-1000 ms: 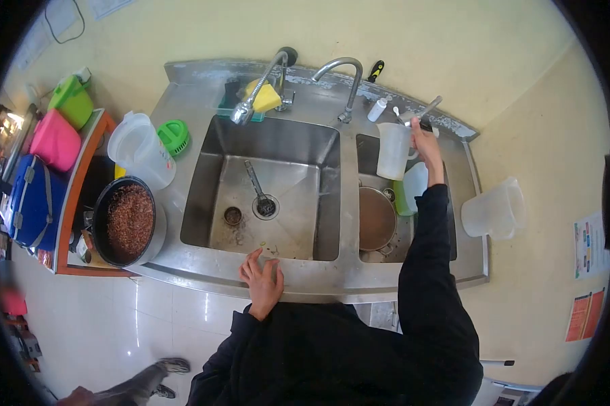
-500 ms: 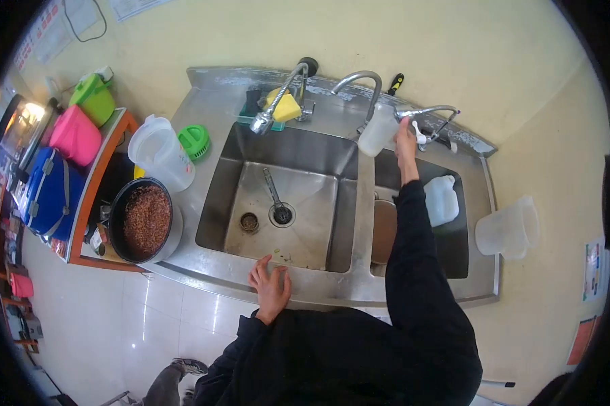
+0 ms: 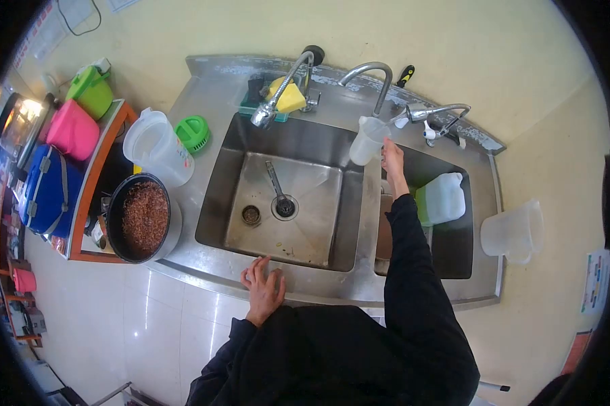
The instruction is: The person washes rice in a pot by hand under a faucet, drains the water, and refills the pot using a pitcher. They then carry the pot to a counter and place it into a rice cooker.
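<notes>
My right hand (image 3: 393, 160) grips a translucent plastic jug (image 3: 367, 140) at its side, fingers closed. The jug hangs over the divider between the two sink basins, its mouth close to the spout of the right-hand faucet (image 3: 416, 111). My left hand (image 3: 264, 289) lies on the front rim of the steel sink (image 3: 298, 287), fingers spread and holding nothing. The large left basin (image 3: 298, 233) has a drain with a dark-handled tool in it and a small round strainer beside it. In the right basin stands a plastic jerrycan (image 3: 443, 199) with pale liquid, partly behind my right arm.
A black pot of reddish grain (image 3: 145, 220), a clear bucket (image 3: 157, 149) and a green lid (image 3: 193, 134) stand left of the basins. Yellow sponges (image 3: 288, 98) lie behind, near the flexible faucet (image 3: 268, 111). Another translucent jug (image 3: 511, 233) is at the right edge.
My right hand has brought the jug down and left, away from the right-hand faucet. The left hand stays on the rim. The person's leg at lower left has gone from view.
</notes>
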{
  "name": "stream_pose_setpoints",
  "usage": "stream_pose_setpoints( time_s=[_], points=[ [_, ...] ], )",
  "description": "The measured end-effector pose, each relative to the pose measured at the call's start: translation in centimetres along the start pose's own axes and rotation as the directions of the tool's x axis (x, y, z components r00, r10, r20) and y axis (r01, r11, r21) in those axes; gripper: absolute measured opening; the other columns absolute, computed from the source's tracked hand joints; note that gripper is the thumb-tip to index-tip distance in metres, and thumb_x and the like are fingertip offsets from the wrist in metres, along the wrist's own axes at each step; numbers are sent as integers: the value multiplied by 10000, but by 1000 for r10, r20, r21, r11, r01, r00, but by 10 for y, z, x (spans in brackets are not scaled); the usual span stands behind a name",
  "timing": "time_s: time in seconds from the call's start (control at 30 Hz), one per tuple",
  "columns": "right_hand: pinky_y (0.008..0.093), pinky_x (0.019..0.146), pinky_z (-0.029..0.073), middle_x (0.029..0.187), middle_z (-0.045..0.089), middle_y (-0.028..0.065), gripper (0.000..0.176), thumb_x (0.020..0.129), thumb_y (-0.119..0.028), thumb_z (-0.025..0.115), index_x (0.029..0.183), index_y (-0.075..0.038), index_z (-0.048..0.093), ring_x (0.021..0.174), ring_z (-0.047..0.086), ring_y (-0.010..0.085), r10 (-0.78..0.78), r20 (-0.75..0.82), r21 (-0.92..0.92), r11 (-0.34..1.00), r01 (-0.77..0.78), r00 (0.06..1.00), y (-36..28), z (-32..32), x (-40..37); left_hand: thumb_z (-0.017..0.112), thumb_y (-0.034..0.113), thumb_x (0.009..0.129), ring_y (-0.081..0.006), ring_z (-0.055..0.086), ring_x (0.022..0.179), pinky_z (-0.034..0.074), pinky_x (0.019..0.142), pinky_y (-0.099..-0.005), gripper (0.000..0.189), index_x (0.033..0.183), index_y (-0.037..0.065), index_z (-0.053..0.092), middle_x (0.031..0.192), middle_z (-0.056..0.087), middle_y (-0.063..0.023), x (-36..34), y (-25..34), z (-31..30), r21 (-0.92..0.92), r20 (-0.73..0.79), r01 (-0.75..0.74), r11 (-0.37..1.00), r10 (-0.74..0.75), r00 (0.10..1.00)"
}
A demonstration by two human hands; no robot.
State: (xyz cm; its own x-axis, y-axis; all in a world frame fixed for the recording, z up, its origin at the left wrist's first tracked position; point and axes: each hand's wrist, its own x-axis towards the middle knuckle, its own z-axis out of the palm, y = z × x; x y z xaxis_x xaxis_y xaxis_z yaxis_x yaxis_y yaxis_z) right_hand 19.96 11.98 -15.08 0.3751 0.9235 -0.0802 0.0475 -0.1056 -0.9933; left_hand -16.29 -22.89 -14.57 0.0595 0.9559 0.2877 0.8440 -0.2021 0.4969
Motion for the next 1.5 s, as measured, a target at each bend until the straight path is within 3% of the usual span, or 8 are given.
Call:
stream_pose_setpoints(
  time_s=[0.33, 0.7, 0.83, 1.23, 1.5],
  points=[
    [185, 435, 242, 653, 412, -67, 270, 872, -336, 610, 711, -157, 489, 513, 327, 19, 80, -53, 56, 995, -77, 995, -23, 12, 0, 657, 111, 783, -311, 406, 1248, 250, 1001, -489, 136, 916, 93, 638, 1263, 493, -120, 3, -5, -3, -137, -37, -28, 990, 23, 999],
    [187, 460, 259, 661, 378, -73, 200, 887, -289, 597, 768, -144, 525, 556, 330, 21, 85, 35, 164, 982, -90, 996, -34, 7, -14, 648, 96, 789, -321, 416, 1239, 277, 991, -470, 134, 922, 96, 634, 1243, 501, -120, 3, -8, -1, -232, -60, -9, 973, -5, 998],
    [199, 467, 265, 658, 374, -70, 183, 892, -288, 591, 801, -137, 541, 552, 323, 29, 80, 30, 198, 977, -84, 996, -34, 7, -14, 647, 97, 794, -324, 423, 1233, 290, 986, -465, 128, 921, 97, 633, 1231, 508, -119, 2, -10, 1, -247, -67, -20, 969, 3, 998],
    [218, 461, 261, 621, 355, -65, 264, 858, -283, 645, 709, -155, 469, 502, 298, 46, 97, 86, 328, 937, -120, 992, -26, 1, -11, 640, 96, 799, -324, 432, 1219, 304, 986, -461, 105, 904, 90, 632, 1221, 517, -119, 3, -9, 0, -270, -90, -21, 963, -3, 996],
    [214, 456, 253, 616, 353, -69, 275, 858, -273, 646, 690, -159, 461, 498, 290, 45, 116, 63, 281, 951, -129, 991, -22, -3, -10, 641, 103, 800, -325, 433, 1213, 304, 986, -458, 96, 895, 87, 635, 1211, 519, -116, 4, -10, 0, -277, -76, -23, 961, 2, 997]
  ],
)
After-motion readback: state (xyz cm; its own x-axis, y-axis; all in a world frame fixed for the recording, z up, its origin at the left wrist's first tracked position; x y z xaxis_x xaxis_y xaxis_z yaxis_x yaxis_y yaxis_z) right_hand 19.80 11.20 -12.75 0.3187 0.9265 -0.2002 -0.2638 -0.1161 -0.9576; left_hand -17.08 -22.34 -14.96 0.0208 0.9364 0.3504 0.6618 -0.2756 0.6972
